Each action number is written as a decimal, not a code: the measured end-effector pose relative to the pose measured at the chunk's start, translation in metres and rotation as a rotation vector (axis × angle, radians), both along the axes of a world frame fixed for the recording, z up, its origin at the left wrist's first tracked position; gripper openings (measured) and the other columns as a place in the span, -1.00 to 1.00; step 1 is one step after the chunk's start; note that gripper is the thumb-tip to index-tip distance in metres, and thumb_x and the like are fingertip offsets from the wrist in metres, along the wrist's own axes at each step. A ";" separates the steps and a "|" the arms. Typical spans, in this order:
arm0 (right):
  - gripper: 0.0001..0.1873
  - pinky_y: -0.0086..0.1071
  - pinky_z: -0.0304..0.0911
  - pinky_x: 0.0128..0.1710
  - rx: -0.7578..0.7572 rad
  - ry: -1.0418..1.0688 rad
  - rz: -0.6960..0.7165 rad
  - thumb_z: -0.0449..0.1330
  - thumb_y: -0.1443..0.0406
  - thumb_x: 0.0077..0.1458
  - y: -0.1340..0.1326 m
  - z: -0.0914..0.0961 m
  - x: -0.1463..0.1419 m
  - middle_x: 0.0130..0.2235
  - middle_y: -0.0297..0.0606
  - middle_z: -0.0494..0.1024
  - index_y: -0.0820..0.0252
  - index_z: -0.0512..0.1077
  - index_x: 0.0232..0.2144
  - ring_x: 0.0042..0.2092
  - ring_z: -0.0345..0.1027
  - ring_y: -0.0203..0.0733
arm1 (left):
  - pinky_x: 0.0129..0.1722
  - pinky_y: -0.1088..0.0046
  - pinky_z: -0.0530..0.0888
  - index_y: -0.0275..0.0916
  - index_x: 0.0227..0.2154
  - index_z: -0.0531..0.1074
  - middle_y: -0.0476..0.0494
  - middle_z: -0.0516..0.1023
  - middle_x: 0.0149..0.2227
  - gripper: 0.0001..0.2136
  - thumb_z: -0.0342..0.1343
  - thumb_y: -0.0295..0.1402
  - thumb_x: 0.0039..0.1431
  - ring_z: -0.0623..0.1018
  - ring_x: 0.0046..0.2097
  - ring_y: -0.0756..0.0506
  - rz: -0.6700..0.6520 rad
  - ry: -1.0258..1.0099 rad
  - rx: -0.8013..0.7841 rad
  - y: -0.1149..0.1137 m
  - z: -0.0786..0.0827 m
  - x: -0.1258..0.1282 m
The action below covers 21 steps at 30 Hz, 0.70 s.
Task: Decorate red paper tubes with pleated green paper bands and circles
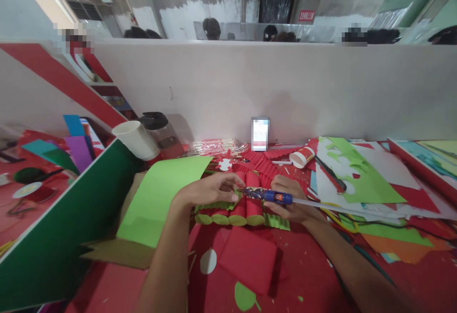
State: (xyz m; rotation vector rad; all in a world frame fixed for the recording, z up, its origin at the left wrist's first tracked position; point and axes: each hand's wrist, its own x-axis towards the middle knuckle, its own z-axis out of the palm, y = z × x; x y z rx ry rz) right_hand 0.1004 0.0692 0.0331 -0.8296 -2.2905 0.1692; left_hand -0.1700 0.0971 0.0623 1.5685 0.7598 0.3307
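Note:
My right hand (293,203) is wrapped round a blue glue gun (282,198), with a long white glue stick (332,204) running out of its back to the right. The nozzle points left, close to the fingertips of my left hand (219,189). That hand pinches a pleated green paper strip (216,206) over a row of red paper rolls (254,210) with green round ends. Another piece of pleated green paper (277,221) sticks out at the row's right side. Pleated red paper (262,163) lies behind the rolls.
A green sheet (162,199) and a green board (71,237) stand left, near a white cup (135,139) and a bottle (162,130). A phone (260,134) leans on the partition. A knife (330,174) lies on papers at right. Folded red paper (248,259) is in front.

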 end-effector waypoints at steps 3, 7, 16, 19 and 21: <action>-0.61 -0.39 0.04 -0.46 -0.049 0.008 -0.014 0.14 0.13 0.20 0.001 -0.003 0.003 -0.49 -0.38 0.24 0.16 0.18 -0.58 -0.44 0.12 -0.28 | -0.22 0.43 0.38 -0.21 -0.10 0.38 -0.07 0.48 -0.26 -0.70 0.22 -0.26 0.12 0.46 -0.23 -0.05 -0.003 -0.006 0.011 0.000 0.000 0.000; -0.62 -0.41 0.03 -0.51 -0.184 0.043 -0.068 0.19 0.11 0.15 0.001 -0.013 0.013 -0.49 -0.39 0.24 0.14 0.16 -0.55 -0.47 0.12 -0.29 | -0.22 0.42 0.38 -0.20 -0.11 0.39 -0.06 0.48 -0.29 -0.70 0.23 -0.26 0.10 0.47 -0.23 -0.06 0.006 -0.016 -0.001 0.000 0.000 -0.001; -0.66 -0.41 0.11 -0.44 -0.314 0.096 -0.080 0.22 0.12 0.11 0.001 -0.016 0.016 -0.47 -0.37 0.28 0.13 0.20 -0.52 -0.43 0.16 -0.25 | -0.20 0.42 0.38 -0.19 -0.12 0.39 -0.05 0.46 -0.30 -0.70 0.23 -0.26 0.09 0.46 -0.24 -0.05 0.022 -0.023 -0.008 0.000 -0.002 -0.001; -0.69 -0.39 0.15 -0.39 -0.413 0.139 -0.039 0.20 0.10 0.12 0.001 -0.011 0.013 -0.44 -0.35 0.34 0.14 0.26 -0.50 -0.40 0.21 -0.23 | -0.21 0.42 0.38 -0.19 -0.13 0.39 -0.05 0.46 -0.29 -0.71 0.23 -0.27 0.10 0.46 -0.24 -0.05 0.022 -0.035 -0.009 0.000 -0.002 -0.001; -0.71 -0.37 0.18 -0.36 -0.533 0.180 -0.035 0.17 0.08 0.15 0.002 -0.009 0.013 -0.42 -0.33 0.40 0.15 0.33 -0.45 -0.38 0.26 -0.21 | -0.22 0.42 0.38 -0.20 -0.13 0.39 -0.05 0.45 -0.30 -0.72 0.22 -0.27 0.11 0.45 -0.26 -0.04 0.012 -0.041 -0.012 0.000 -0.001 -0.001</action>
